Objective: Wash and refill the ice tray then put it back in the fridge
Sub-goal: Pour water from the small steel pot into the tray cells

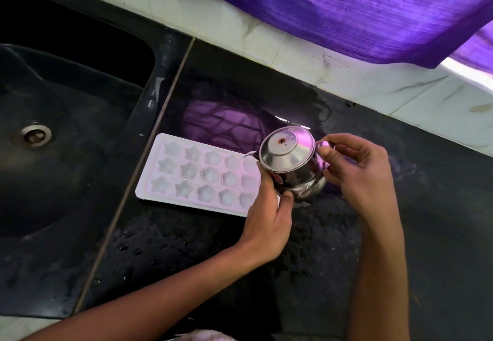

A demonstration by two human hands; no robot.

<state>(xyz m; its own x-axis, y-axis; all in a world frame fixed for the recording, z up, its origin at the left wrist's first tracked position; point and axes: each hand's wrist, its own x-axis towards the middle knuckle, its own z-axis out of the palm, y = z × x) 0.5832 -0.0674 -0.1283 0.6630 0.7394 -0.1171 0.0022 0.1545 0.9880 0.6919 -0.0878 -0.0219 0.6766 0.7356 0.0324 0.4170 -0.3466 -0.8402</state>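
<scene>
1. Ice tray [202, 175] lies flat on the wet black desk [266, 95], just right of the sink [66, 153]. Its right end is hidden under the steel kettle [289, 161] and your left hand.
2. Your right hand [357, 169] has its fingers curled round the kettle handle. Your left hand [269, 215] cups the kettle body from below, thumb against the base. Both hold the kettle; neither touches the tray.
3. The kettle is tipped left, spout over the tray's right-hand cells. There may be a thin stream at the spout; glare makes it hard to confirm.
4. Progress: the tray is out of the sink and droplets dot the desk, so I judge the wash done. You're in the refill step, likely early in it.
5. Fill level: I can't tell which cells hold water. The star and flower cells on the left read pale and could be dry or full.
6. Left to do: finish filling all cells, set the kettle down, carry the tray level to the fridge. The fridge is not in view.
7. Risk: shallow cells and a slick desk. Pour slowly and lift the tray with both hands.
</scene>
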